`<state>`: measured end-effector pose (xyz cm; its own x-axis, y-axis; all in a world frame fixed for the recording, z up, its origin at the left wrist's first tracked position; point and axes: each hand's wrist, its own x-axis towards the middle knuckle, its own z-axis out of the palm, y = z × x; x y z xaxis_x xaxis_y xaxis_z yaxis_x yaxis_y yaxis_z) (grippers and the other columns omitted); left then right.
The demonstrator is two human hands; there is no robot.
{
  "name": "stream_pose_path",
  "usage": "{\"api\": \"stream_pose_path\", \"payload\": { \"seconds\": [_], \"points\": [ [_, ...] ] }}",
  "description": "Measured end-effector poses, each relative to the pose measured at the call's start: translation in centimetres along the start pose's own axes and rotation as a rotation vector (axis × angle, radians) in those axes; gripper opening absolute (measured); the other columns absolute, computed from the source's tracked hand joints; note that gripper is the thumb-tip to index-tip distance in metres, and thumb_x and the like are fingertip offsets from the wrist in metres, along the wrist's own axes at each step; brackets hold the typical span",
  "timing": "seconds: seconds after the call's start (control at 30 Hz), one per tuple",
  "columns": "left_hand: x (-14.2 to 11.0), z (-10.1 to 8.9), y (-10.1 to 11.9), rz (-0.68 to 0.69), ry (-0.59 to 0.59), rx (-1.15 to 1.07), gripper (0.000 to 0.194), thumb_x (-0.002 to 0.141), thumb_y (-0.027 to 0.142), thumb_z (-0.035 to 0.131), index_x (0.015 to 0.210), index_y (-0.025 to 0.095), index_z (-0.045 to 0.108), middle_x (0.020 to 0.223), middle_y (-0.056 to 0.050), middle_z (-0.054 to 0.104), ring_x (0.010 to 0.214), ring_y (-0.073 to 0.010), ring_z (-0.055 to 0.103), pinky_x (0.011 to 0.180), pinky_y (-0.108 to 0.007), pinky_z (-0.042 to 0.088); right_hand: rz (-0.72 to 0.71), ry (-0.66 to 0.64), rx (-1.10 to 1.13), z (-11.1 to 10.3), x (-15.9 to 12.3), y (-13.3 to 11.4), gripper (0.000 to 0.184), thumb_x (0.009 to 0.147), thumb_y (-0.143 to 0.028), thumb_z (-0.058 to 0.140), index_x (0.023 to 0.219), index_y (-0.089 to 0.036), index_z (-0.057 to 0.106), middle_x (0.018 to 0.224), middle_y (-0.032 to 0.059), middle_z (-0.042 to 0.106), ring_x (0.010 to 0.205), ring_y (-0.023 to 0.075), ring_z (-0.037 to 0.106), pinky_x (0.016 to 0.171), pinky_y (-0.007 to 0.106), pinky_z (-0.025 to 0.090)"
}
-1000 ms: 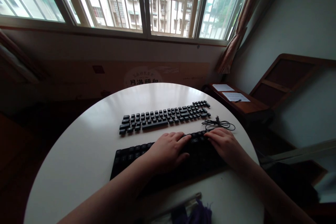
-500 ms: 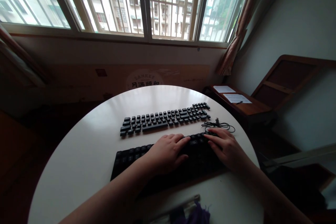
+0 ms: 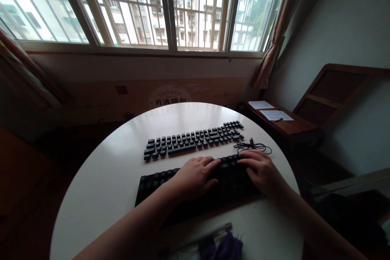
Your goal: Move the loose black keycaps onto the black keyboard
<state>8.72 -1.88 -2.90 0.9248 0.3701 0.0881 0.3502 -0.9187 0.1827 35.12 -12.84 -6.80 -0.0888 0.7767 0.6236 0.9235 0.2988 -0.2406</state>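
Observation:
A black keyboard (image 3: 233, 185) lies on the white round table. Keys show along its far edge, while its lower middle is dark and hard to make out. Across its middle rests my left hand (image 3: 196, 174), fingers laid forward and thumb apart, the index fingertip by the top keys. My right hand (image 3: 262, 170) lies over the right end, its fingers stretched to the upper right keys. Neither hand visibly grips anything. Beyond the keyboard, loose black keycaps (image 3: 182, 150) are laid out in rows. A coiled black cable (image 3: 254, 146) sits just past my right hand.
Near the front edge of the white table (image 3: 100, 178) are a purple cloth (image 3: 227, 248) and a thin rod-like item (image 3: 224, 227). To the right, a wooden chair (image 3: 289, 128) holds papers (image 3: 276, 115) and a pen. A barred window (image 3: 198, 12) is ahead.
The view has tilted and shifted slightly, so the table and window appear a little lower. My right fingers have moved slightly at the upper right keys; my left hand stays in place.

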Motion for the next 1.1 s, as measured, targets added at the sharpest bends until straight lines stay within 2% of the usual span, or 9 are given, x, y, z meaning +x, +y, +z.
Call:
{"api": "stream_pose_path", "payload": {
  "seconds": [0.23,0.57,0.8,0.97,1.1],
  "points": [
    [0.1,0.1,-0.1,-0.005,-0.008,0.002,0.061,0.096,0.047,0.053,0.15,0.023,0.041,0.146,-0.011,0.052,0.127,-0.0313,0.053,0.107,-0.046,0.041,0.031,-0.063,-0.017,0.2,0.4,0.1,0.032,0.081,-0.007,0.053,0.093,-0.026,0.075,0.12,0.0023,0.072,0.118,0.0303,0.058,0.103,0.054,0.044],
    [0.1,0.2,-0.2,0.003,0.029,-0.007,0.061,0.094,0.046,0.056,0.149,0.024,0.042,0.145,-0.009,0.053,0.124,-0.0302,0.055,0.105,-0.045,0.043,0.005,0.146,0.063,-0.4,0.6,-0.7,0.035,0.08,-0.001,0.05,0.103,-0.022,0.065,0.105,0.0065,0.071,0.105,0.0262,0.062,0.096,0.047,0.049],
    [0.0,0.0,0.0,-0.001,0.021,-0.015,0.061,0.094,0.046,0.056,0.149,0.023,0.042,0.144,-0.01,0.054,0.123,-0.0307,0.056,0.105,-0.045,0.044,0.014,0.027,0.051,0.1,0.1,-0.9,0.038,0.079,-0.002,0.051,0.107,-0.022,0.068,0.111,0.0097,0.065,0.11,0.0273,0.06,0.097,0.046,0.051],
    [-0.1,-0.1,0.0,-0.002,0.022,-0.018,0.061,0.094,0.045,0.056,0.149,0.024,0.042,0.145,-0.01,0.054,0.124,-0.0314,0.055,0.106,-0.046,0.044,0.007,0.036,0.055,0.2,0.0,-0.8,0.037,0.079,-0.003,0.053,0.106,-0.022,0.07,0.109,0.01,0.066,0.108,0.0268,0.061,0.095,0.045,0.053],
    [-0.1,-0.2,0.1,-0.007,0.016,-0.026,0.06,0.094,0.045,0.056,0.148,0.023,0.043,0.144,-0.011,0.054,0.124,-0.0315,0.056,0.105,-0.046,0.044,-0.02,0.035,0.018,0.0,0.2,-0.9,0.038,0.08,-0.004,0.053,0.107,-0.022,0.072,0.107,0.0103,0.069,0.109,0.0281,0.062,0.097,0.048,0.051]
  ]
}}
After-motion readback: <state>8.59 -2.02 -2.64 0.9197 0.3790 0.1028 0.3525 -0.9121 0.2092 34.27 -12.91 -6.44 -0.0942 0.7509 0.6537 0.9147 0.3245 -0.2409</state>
